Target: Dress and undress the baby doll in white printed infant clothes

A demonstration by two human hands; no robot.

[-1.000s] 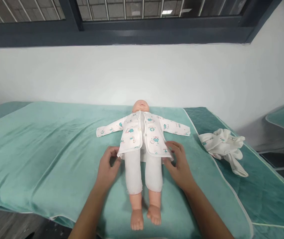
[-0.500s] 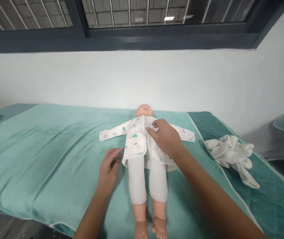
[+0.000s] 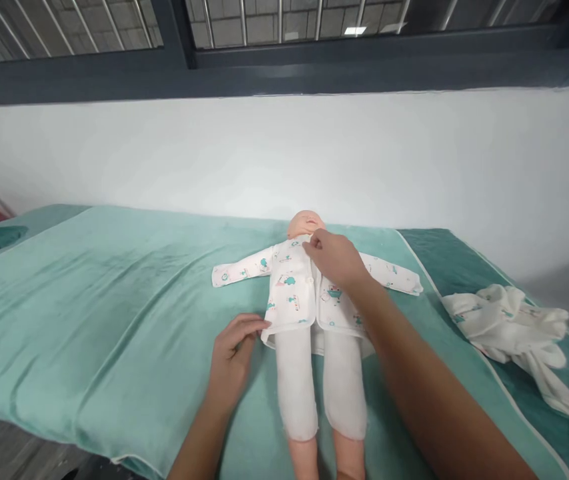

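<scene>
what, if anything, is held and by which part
Left hand touches the printed baby jacket at its lower hem; right hand is at its neckline. Whether either grips cannot be told.

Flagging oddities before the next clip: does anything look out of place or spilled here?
Mildly: the white printed cloth lies crumpled at the right, while the similarly printed jacket on the doll is spread fairly flat. I see no spill or damage.

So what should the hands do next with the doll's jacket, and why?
Maybe the right hand could draw the front edges of the jacket together. They lie apart lower down, and that hand is near the top, while the left hand is at the bottom edge.
</scene>
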